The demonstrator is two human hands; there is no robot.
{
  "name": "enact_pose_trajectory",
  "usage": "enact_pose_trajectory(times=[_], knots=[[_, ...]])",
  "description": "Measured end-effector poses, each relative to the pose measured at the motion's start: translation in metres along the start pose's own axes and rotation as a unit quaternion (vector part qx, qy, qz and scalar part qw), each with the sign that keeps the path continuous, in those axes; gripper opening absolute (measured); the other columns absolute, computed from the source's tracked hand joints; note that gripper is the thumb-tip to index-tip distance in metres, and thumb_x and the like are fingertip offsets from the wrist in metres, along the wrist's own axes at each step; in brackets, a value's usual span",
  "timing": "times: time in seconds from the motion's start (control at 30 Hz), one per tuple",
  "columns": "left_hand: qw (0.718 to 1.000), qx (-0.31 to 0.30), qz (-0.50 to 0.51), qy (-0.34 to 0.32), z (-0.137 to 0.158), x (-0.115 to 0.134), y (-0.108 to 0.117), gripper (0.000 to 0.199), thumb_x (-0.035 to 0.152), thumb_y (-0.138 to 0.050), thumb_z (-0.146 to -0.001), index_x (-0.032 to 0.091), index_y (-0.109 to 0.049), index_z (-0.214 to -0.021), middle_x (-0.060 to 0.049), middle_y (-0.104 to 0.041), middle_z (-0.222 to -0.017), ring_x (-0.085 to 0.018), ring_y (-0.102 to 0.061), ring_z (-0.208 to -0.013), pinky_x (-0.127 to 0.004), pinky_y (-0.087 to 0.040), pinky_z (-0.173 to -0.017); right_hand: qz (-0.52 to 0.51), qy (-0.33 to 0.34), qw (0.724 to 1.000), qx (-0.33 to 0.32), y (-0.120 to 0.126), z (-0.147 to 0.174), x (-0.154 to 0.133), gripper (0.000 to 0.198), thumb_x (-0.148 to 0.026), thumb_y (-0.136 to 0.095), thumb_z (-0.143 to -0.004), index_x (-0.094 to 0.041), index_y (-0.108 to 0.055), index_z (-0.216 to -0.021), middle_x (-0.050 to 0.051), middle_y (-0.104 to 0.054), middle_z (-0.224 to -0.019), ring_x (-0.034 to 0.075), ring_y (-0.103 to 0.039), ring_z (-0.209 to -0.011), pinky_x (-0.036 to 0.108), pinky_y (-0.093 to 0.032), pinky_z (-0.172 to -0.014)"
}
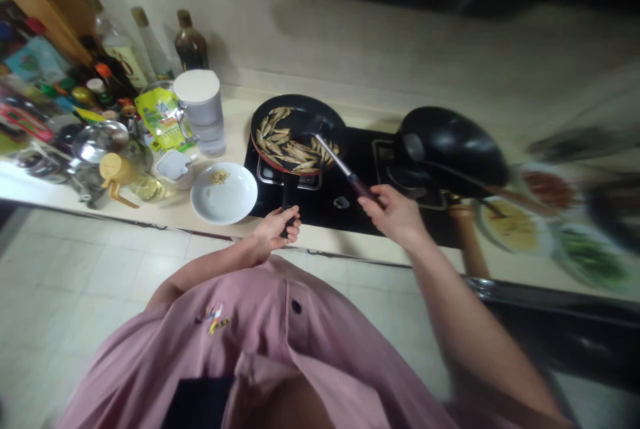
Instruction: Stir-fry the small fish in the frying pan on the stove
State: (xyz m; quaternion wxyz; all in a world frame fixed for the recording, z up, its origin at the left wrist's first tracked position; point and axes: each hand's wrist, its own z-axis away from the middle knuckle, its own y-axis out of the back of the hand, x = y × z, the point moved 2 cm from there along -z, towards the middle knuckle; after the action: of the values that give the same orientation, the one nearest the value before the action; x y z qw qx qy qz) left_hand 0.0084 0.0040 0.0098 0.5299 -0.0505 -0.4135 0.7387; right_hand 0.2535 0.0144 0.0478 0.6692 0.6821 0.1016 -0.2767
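My left hand (280, 228) is wrapped round the black handle of a frying pan (304, 111), which sits over the left burner. In the pan lie several small browned fish-like pieces (273, 142), mostly along its left and near side. My right hand (395, 212) grips the dark handle of a spatula (345, 166) with a metal shaft. The spatula's head reaches into the right part of the pan, by the pieces there, and its lower edge is hard to make out. Left of the pan handle, a white plate (235, 206) carries a little chopped pale food (219, 178).
A black wok (445, 142) stands tilted on the right burner, a wooden-handled ladle resting in it. Bowls of yellow food (515, 226), green food (593, 256) and reddish food (550, 188) are at the right. A lidded pitcher (203, 112), oil jug (120, 172) and bottles (191, 42) crowd the left.
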Motion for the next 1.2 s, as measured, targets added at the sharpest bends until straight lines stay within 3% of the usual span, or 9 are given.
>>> enact_pose_trajectory(times=[0.1, 0.3, 0.5, 0.7, 0.9, 1.0, 1.07, 1.13, 1.2], knots=[[1.000, -0.010, -0.002, -0.002, -0.002, 0.000, 0.002, 0.021, 0.028, -0.061, -0.085, 0.015, -0.048, -0.076, 0.004, -0.041, -0.056, -0.002, -0.032, -0.040, -0.015, -0.020, -0.040, 0.056, 0.001, 0.997, 0.043, 0.003, -0.005, -0.004, 0.041, -0.044, -0.057, -0.080, -0.016, -0.062, -0.109, 0.011, -0.069, -0.087, 0.023, -0.064, -0.078, 0.035, -0.049, -0.077], [1.000, -0.013, -0.003, -0.003, -0.003, -0.001, 0.004, 0.021, 0.029, -0.061, -0.085, 0.015, -0.048, -0.076, 0.004, -0.041, -0.056, -0.002, -0.032, -0.040, -0.015, -0.019, -0.040, 0.057, -0.007, 0.997, 0.045, 0.003, 0.001, -0.004, 0.046, -0.047, -0.054, -0.082, -0.015, -0.061, -0.114, 0.014, -0.069, -0.096, 0.026, -0.065, -0.086, 0.036, -0.049, -0.082], [1.000, -0.001, -0.007, -0.003, -0.003, 0.000, 0.003, 0.021, 0.028, -0.061, -0.085, 0.015, -0.048, -0.076, 0.005, -0.040, -0.056, -0.002, -0.031, -0.039, -0.015, -0.019, -0.040, 0.107, -0.014, 0.993, 0.051, -0.007, -0.014, -0.012, 0.046, -0.042, -0.050, -0.085, -0.012, -0.060, -0.118, 0.016, -0.069, -0.090, 0.028, -0.065, -0.082, 0.040, -0.049, -0.080], [1.000, 0.003, -0.007, -0.002, -0.002, -0.001, 0.001, 0.024, 0.030, -0.065, -0.082, 0.014, -0.048, -0.076, 0.005, -0.042, -0.057, -0.001, -0.030, -0.039, -0.015, -0.019, -0.039, 0.075, -0.002, 0.997, 0.017, -0.020, -0.025, -0.028, 0.042, -0.041, -0.049, -0.086, -0.014, -0.059, -0.116, 0.013, -0.069, -0.089, 0.026, -0.065, -0.082, 0.037, -0.049, -0.078], [1.000, -0.005, -0.006, 0.003, -0.006, 0.002, 0.005, 0.023, 0.031, -0.067, -0.082, 0.013, -0.051, -0.079, 0.002, -0.047, -0.059, -0.003, -0.039, -0.042, -0.015, -0.029, -0.040, -0.025, -0.016, 0.999, 0.012, -0.006, -0.013, -0.012, 0.046, -0.050, -0.050, -0.084, -0.016, -0.057, -0.115, 0.007, -0.067, -0.075, 0.018, -0.061, -0.060, 0.031, -0.051, -0.060], [1.000, -0.015, -0.011, -0.005, -0.012, 0.007, 0.008, 0.027, 0.037, -0.066, -0.082, 0.013, -0.054, -0.082, -0.004, -0.057, -0.068, -0.007, -0.051, -0.049, -0.020, -0.043, -0.047, -0.072, -0.034, 0.997, 0.003, -0.011, -0.029, -0.024, 0.046, -0.047, -0.049, -0.085, -0.015, -0.055, -0.118, 0.004, -0.065, -0.070, 0.014, -0.057, -0.052, 0.027, -0.048, -0.052], [1.000, -0.008, -0.017, -0.010, -0.015, 0.010, 0.008, 0.026, 0.034, -0.066, -0.082, 0.012, -0.054, -0.082, -0.006, -0.058, -0.068, -0.007, -0.051, -0.048, -0.021, -0.044, -0.046, -0.079, -0.050, 0.995, -0.023, -0.014, -0.037, -0.036, 0.043, -0.043, -0.050, -0.086, -0.015, -0.056, -0.118, 0.004, -0.065, -0.069, 0.013, -0.056, -0.049, 0.026, -0.047, -0.049], [1.000, -0.003, -0.017, -0.008, -0.016, 0.010, 0.007, 0.020, 0.027, -0.065, -0.083, 0.012, -0.052, -0.079, -0.003, -0.054, -0.063, -0.004, -0.045, -0.044, -0.017, -0.038, -0.042, -0.028, -0.031, 0.999, -0.033, -0.004, -0.035, -0.045, 0.039, -0.040, -0.053, -0.086, -0.015, -0.060, -0.115, 0.005, -0.067, -0.073, 0.015, -0.060, -0.055, 0.028, -0.050, -0.054], [1.000, -0.005, -0.011, -0.006, -0.015, 0.008, 0.004, 0.018, 0.021, -0.064, -0.083, 0.012, -0.050, -0.076, 0.000, -0.050, -0.060, -0.002, -0.039, -0.041, -0.015, -0.032, -0.040, 0.082, 0.030, 0.996, -0.004, 0.024, -0.026, -0.052, 0.038, -0.036, -0.060, -0.083, -0.016, -0.064, -0.115, 0.009, -0.070, -0.085, 0.019, -0.065, -0.071, 0.033, -0.052, -0.068]])
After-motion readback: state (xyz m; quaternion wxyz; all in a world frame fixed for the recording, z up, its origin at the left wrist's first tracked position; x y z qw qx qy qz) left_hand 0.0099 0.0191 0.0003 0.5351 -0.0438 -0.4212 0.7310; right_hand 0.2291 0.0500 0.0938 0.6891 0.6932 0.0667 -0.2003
